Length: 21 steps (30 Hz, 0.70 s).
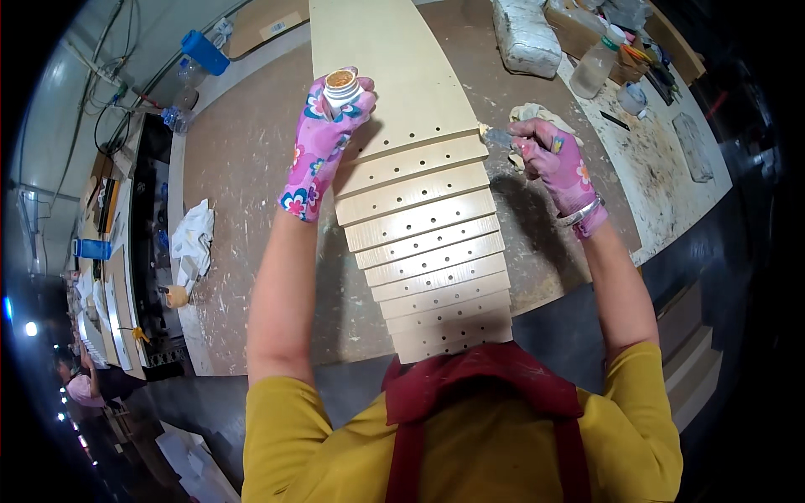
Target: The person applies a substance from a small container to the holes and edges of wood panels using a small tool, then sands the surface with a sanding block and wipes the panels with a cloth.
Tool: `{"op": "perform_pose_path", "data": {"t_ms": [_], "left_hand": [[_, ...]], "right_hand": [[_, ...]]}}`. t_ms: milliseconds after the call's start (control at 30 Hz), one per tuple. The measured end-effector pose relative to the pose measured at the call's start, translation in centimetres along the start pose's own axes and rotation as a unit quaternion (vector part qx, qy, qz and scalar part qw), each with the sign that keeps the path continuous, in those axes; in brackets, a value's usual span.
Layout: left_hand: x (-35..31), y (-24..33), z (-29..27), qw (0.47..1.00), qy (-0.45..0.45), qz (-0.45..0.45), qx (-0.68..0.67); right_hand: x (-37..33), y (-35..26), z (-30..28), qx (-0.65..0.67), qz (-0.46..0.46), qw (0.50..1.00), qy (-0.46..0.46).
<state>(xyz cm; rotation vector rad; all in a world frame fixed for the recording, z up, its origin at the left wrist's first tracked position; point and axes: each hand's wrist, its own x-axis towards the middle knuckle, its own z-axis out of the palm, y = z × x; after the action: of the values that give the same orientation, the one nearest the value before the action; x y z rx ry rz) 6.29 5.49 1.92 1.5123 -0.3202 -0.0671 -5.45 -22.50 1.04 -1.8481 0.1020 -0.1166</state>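
My left hand, in a pink flowered glove, is wrapped round a small open white jar with brownish paste at its mouth. My right hand, gloved alike, grips a small putty knife. A dab of pale paste sits at the knife's tip, which meets or nearly meets the right edge of the top board. Pale wooden boards lie overlapped in a stepped stack before me, each with a row of small dark holes. Behind my right hand lies a crumpled cream cloth.
The worktable is brown and paint-spotted. A wrapped white block, a clear bottle and a dark stick are at the far right. White rags and a blue bottle are at left. A person is far off left.
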Motion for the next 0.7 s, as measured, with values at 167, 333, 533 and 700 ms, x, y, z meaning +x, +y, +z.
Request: {"op": "perform_pose_path", "data": {"t_ms": [167,333,533,700], "left_hand": [[0.1,0.0,-0.2,1.0,0.003,0.007,-0.011],[0.1,-0.1,0.0,1.0,0.007,0.008,-0.026],[0.6,-0.9,-0.5,1.0,0.003,0.01,-0.01],[0.0,-0.3,0.1,1.0,0.015,0.01,-0.004]], "right_hand": [[0.6,-0.2,-0.9,-0.048,-0.032,0.998,-0.029],[0.5,-1.2,-0.1,-0.032,-0.019,0.999,-0.011],[0.6,-0.3,-0.8,-0.047,-0.027,0.999,-0.003],[0.8,-0.9,-0.1,-0.087,-0.023,0.996,-0.015]]}}
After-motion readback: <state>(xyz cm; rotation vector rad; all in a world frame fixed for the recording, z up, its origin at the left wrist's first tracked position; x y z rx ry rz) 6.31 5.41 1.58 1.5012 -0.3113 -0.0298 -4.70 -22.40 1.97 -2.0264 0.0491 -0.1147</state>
